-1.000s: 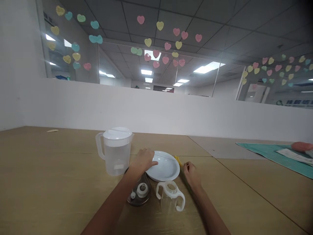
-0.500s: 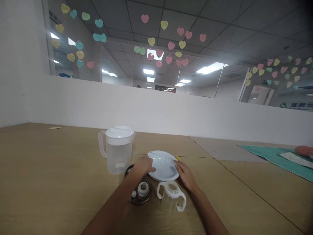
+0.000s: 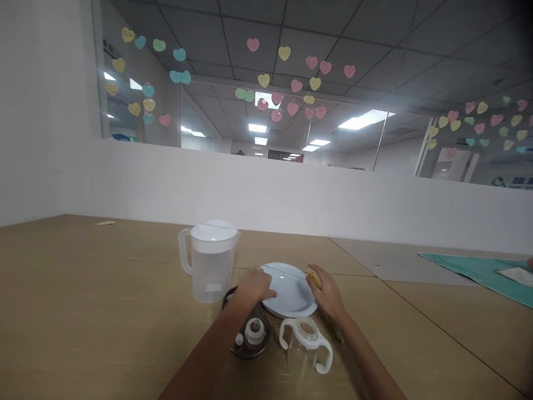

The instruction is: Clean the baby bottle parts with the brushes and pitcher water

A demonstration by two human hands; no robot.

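Observation:
A white plate (image 3: 289,291) lies on the table in front of me. My left hand (image 3: 256,286) is closed on its left rim, thumb over the edge and fingers curled. Just right of the plate, my right hand (image 3: 328,294) has its fingers around a yellow piece (image 3: 313,280), whose kind I cannot make out. Something thin and greenish (image 3: 337,333) shows beneath my right wrist. Under my left forearm sits a dark brown tray-like thing (image 3: 263,340) bearing a white ring-shaped part (image 3: 255,331). Nearer me stands a clear cup with two white handles (image 3: 306,344).
A translucent lidded pitcher (image 3: 213,266) stands left of the plate. At far right lies a teal cloth (image 3: 462,269) with a white sheet on it. A small pale scrap (image 3: 106,223) is at the back left. A white wall (image 3: 208,186) bounds the table behind.
My right hand has come off the plate's right rim and now has the yellow piece between its fingers. The left hand stays on the plate. The view has shifted slightly left and up.

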